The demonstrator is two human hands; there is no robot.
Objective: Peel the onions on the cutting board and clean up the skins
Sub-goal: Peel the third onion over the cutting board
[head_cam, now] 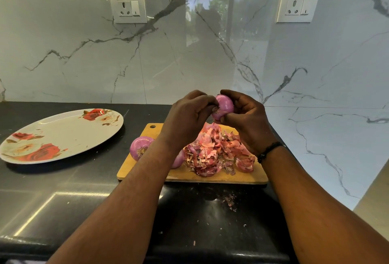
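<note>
Right hand: curled round a glossy purple peeled-looking onion, held up above the far edge of the rectangular wooden cutting board, thumb under the bulb. Left hand: fingertips pinched at the onion's left side, apparently on a last shred of skin; the exact contact is hidden by the fingers. Heap of papery pink-orange onion skins: piled on the middle and right of the board, directly under the held onion. Second purple onion, skin off: resting at the board's left edge, partly overhanging the black stone table; a third purple bulb shows just behind the left forearm, mostly hidden. White oval plate with red rose print: on the table, well left of the board, carrying nothing visible. Small skin flecks: scattered on the table near the board's front edge. Step in hand, by judgement: finishing the peel of the last onion. Next move calls for stripping the pinched scrap onto the heap, setting the onion down, then gathering heap and flecks.
</note>
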